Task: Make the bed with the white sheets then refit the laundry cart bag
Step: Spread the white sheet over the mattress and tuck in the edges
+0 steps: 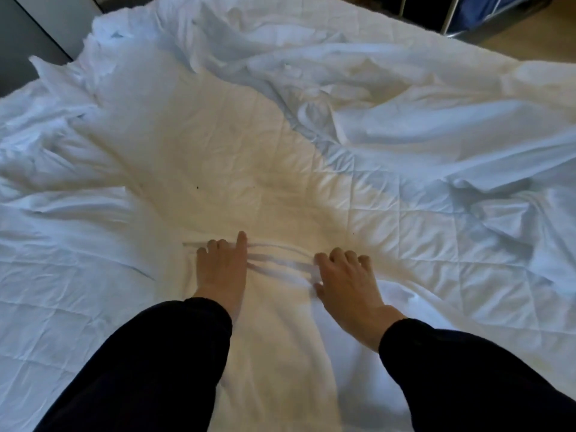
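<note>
Low at frame centre, left hand (223,272) and right hand (346,285) bunch a fold of white sheet (280,267) on the bed (405,244); fingers (338,254) curled, pinching it; left forefinger straight.

- White cloth sheet (280,353): matt woven fabric, soft, creased.
- White quilted mattress cover (420,244): cloth, diamond stitching, faint sheen.
- Dark long sleeves (156,369): matt cloth.
- Silver cart frame (452,14): smooth, glossy metal.
- Blue cart bag (477,9): matt cloth.
</note>
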Available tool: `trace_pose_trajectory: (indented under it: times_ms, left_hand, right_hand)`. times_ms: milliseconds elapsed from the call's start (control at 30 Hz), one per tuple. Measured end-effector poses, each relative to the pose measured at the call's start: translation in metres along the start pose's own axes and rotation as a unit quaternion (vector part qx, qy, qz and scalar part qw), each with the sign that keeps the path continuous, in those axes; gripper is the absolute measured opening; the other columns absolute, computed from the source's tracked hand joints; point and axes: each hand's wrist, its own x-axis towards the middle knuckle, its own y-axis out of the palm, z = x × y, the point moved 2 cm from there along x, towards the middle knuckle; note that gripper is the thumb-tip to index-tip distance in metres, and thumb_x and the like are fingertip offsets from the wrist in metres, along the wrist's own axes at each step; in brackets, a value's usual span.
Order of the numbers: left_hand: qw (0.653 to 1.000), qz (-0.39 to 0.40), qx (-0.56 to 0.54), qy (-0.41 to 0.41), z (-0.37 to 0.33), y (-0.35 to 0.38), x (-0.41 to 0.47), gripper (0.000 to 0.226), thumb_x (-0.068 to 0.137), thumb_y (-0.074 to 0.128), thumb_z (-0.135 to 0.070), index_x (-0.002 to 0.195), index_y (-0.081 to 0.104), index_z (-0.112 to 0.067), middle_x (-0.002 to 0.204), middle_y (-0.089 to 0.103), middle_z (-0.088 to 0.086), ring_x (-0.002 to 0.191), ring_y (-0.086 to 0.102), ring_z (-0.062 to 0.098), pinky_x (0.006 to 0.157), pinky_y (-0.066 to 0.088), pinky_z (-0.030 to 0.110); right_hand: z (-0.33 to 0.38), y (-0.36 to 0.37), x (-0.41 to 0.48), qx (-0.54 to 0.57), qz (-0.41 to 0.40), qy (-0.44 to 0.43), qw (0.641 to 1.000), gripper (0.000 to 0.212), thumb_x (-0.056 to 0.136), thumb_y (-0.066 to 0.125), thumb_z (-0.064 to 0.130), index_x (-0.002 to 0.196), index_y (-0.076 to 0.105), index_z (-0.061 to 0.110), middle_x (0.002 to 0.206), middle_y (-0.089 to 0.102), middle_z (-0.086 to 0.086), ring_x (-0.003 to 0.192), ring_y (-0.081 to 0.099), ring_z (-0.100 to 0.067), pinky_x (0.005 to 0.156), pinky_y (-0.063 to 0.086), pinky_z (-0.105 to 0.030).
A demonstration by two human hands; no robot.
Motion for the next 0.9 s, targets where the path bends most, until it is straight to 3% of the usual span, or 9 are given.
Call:
trace_pose_trajectory:
  times_ms: [100, 267, 433, 533, 633, 733, 800, 900]
  left_hand:
    - [0.996, -0.076, -0.007, 0.040, 0.008, 0.000, 0.027, 0.034, 0.092, 0.052, -0.026, 0.123, 0.040, -0.019, 0.112, 0.059, 0.005, 0.106, 0.052, 0.026, 0.084, 0.040, 0.036]
    - [0.979, -0.161, -0.013, 0.127, 0.035, 0.023, 0.059, 0.058, 0.045, 0.085, -0.023, 0.093, 0.055, -0.010, 0.077, 0.056, 0.009, 0.071, 0.056, 0.031, 0.058, 0.042, 0.036]
    - [0.995, -0.067, 0.012, 0.069, 0.072, 0.018, 0.083, 0.063, 0.063, 0.078, -0.027, 0.114, 0.042, -0.018, 0.115, 0.043, 0.007, 0.107, 0.044, 0.028, 0.087, 0.036, 0.040]
    - [0.997, -0.024, -0.012, 0.068, 0.101, 0.009, 0.102, 0.055, 0.074, 0.070, -0.020, 0.121, 0.042, -0.016, 0.117, 0.049, 0.006, 0.112, 0.043, 0.027, 0.085, 0.033, 0.035]
    - [0.984, -0.118, -0.095, 0.096, 0.109, -0.019, 0.127, 0.049, 0.075, 0.058, 0.000, 0.120, 0.041, -0.014, 0.104, 0.055, 0.004, 0.104, 0.044, 0.028, 0.074, 0.025, 0.033]
    - [0.956, -0.226, -0.138, 0.127, 0.092, -0.055, 0.163, 0.032, 0.084, 0.050, 0.002, 0.110, 0.051, -0.016, 0.098, 0.058, 0.003, 0.099, 0.045, 0.028, 0.078, 0.027, 0.034]
    - [0.954, -0.221, -0.134, 0.153, 0.079, -0.056, 0.172, 0.032, 0.085, 0.052, -0.002, 0.112, 0.053, -0.020, 0.104, 0.057, 0.001, 0.106, 0.044, 0.027, 0.091, 0.030, 0.037]
    - [0.970, -0.166, -0.108, 0.138, 0.089, -0.021, 0.172, 0.054, 0.086, 0.051, -0.006, 0.136, 0.039, -0.023, 0.137, 0.039, 0.008, 0.131, 0.027, 0.030, 0.111, 0.015, 0.048]
  right_hand:
    - [0.030, 0.008, 0.027, 0.004, -0.026, 0.002, 1.000, 0.043, 0.050, 0.083, 0.017, 0.086, 0.058, 0.018, 0.078, 0.054, -0.003, 0.069, 0.055, -0.027, 0.062, 0.042, -0.037]
    - [0.077, 0.013, 0.071, 0.004, -0.054, 0.018, 0.998, 0.050, 0.041, 0.087, 0.012, 0.082, 0.057, 0.018, 0.076, 0.053, -0.003, 0.065, 0.053, -0.026, 0.057, 0.039, -0.033]
    - [0.099, 0.010, 0.107, 0.034, -0.039, 0.035, 0.998, 0.050, 0.035, 0.089, 0.005, 0.071, 0.056, 0.017, 0.061, 0.055, 0.000, 0.051, 0.057, -0.023, 0.047, 0.039, -0.027]
    - [0.095, 0.004, 0.123, 0.042, -0.048, 0.053, 0.997, 0.021, 0.077, 0.070, 0.009, 0.089, 0.053, 0.014, 0.074, 0.063, -0.004, 0.065, 0.066, -0.029, 0.052, 0.036, -0.030]
    - [0.079, -0.008, 0.139, 0.063, -0.056, 0.100, 0.991, 0.008, 0.094, 0.049, 0.014, 0.100, 0.044, 0.015, 0.087, 0.066, -0.006, 0.080, 0.066, -0.034, 0.060, 0.034, -0.033]
    - [0.059, -0.016, 0.153, 0.050, -0.039, 0.176, 0.982, 0.007, 0.097, 0.046, 0.019, 0.102, 0.045, 0.014, 0.095, 0.067, -0.008, 0.088, 0.066, -0.034, 0.063, 0.033, -0.032]
    - [0.055, -0.011, 0.151, 0.012, -0.006, 0.217, 0.976, 0.011, 0.095, 0.051, 0.020, 0.105, 0.048, 0.014, 0.099, 0.067, -0.006, 0.093, 0.066, -0.029, 0.067, 0.036, -0.032]
    - [0.069, 0.002, 0.148, -0.021, -0.019, 0.204, 0.979, 0.035, 0.071, 0.074, 0.011, 0.102, 0.056, 0.010, 0.092, 0.063, -0.008, 0.087, 0.062, -0.031, 0.076, 0.045, -0.039]
